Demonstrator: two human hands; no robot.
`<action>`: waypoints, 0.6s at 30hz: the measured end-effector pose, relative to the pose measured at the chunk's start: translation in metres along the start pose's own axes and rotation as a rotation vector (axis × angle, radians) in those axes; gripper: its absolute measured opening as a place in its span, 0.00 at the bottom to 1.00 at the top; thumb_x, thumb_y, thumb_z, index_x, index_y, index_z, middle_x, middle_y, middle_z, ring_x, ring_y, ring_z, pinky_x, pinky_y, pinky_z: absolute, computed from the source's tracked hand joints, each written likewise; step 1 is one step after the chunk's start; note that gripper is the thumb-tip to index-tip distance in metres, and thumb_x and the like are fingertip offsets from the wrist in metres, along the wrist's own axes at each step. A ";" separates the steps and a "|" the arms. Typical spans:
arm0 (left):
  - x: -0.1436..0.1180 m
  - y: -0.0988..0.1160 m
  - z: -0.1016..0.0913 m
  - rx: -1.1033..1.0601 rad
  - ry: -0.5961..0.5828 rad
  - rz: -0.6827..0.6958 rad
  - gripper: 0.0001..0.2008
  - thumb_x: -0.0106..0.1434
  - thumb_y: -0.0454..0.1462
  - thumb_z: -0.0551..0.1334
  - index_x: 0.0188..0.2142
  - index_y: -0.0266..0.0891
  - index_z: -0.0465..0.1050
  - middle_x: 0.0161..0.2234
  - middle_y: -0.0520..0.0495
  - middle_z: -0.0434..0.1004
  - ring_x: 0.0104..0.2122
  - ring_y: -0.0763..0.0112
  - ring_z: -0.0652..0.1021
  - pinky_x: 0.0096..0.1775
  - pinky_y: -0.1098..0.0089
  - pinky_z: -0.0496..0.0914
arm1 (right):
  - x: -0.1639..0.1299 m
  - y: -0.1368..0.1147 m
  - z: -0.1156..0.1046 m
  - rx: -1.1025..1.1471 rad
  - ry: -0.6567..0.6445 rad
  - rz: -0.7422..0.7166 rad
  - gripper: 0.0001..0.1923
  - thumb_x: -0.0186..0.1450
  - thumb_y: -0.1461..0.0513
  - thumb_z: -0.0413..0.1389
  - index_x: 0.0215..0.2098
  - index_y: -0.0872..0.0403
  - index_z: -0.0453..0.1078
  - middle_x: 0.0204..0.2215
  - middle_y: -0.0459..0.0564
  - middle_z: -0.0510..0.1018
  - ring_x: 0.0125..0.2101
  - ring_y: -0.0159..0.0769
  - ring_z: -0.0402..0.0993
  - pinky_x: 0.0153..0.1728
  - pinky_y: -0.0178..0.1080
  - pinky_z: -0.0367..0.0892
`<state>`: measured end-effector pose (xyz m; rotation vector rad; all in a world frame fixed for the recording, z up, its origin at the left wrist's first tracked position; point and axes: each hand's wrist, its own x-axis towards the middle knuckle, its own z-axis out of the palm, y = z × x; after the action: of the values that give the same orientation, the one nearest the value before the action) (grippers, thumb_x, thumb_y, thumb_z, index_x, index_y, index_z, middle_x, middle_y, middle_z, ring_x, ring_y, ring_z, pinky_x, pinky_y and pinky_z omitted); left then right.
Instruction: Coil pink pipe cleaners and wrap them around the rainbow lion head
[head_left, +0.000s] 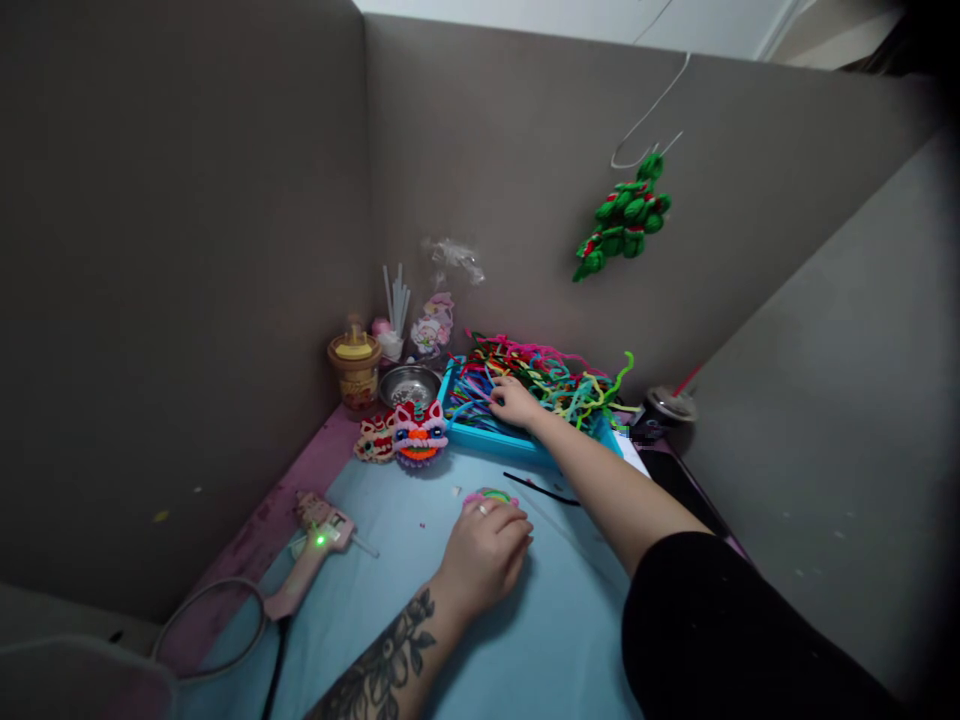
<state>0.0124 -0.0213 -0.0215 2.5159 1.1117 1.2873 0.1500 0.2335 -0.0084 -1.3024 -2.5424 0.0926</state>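
My left hand (486,548) rests on the light blue mat (525,640), fingers curled over a small pink and green pipe-cleaner piece (491,496). My right hand (514,402) reaches forward into the blue tray (495,438), fingers spread among a heap of coloured pipe cleaners (551,378). Whether it has hold of one I cannot tell. A single black pipe cleaner (540,489) lies on the mat between the two hands.
A pink glue gun (315,545) with a green light and its cable lies at the left. Two pipe-cleaner lion heads (409,436), a metal bowl (409,384) and a yellow-lidded jar (355,370) stand at the back. A green ornament (626,217) hangs on the grey partition.
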 end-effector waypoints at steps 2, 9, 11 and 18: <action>0.000 0.000 0.000 0.001 0.002 0.003 0.09 0.63 0.33 0.55 0.39 0.39 0.73 0.37 0.42 0.79 0.39 0.63 0.76 0.43 0.60 0.70 | 0.000 -0.004 -0.001 -0.008 0.025 0.022 0.06 0.58 0.64 0.56 0.31 0.55 0.75 0.52 0.58 0.70 0.55 0.47 0.61 0.55 0.46 0.57; 0.002 0.002 -0.003 0.008 -0.002 -0.003 0.09 0.63 0.33 0.55 0.39 0.39 0.73 0.37 0.43 0.79 0.38 0.63 0.76 0.43 0.60 0.70 | 0.001 -0.025 -0.012 -0.026 0.134 0.091 0.07 0.57 0.60 0.57 0.27 0.55 0.74 0.61 0.53 0.59 0.63 0.55 0.40 0.57 0.56 0.49; 0.001 0.001 -0.002 0.008 -0.003 -0.006 0.09 0.63 0.33 0.56 0.39 0.39 0.74 0.37 0.43 0.79 0.38 0.63 0.76 0.43 0.59 0.70 | 0.001 -0.030 -0.016 -0.023 0.138 0.076 0.07 0.57 0.59 0.57 0.27 0.54 0.74 0.58 0.53 0.63 0.61 0.52 0.45 0.57 0.51 0.50; -0.001 0.000 0.000 -0.015 -0.001 0.001 0.09 0.63 0.33 0.56 0.40 0.39 0.73 0.38 0.44 0.79 0.39 0.64 0.76 0.44 0.59 0.69 | 0.003 -0.049 -0.023 -0.008 0.005 0.186 0.15 0.61 0.52 0.54 0.24 0.54 0.71 0.30 0.51 0.75 0.35 0.38 0.69 0.36 0.35 0.61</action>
<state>0.0122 -0.0215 -0.0226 2.5061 1.0963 1.2891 0.1163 0.2053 0.0231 -1.5382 -2.4144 0.1168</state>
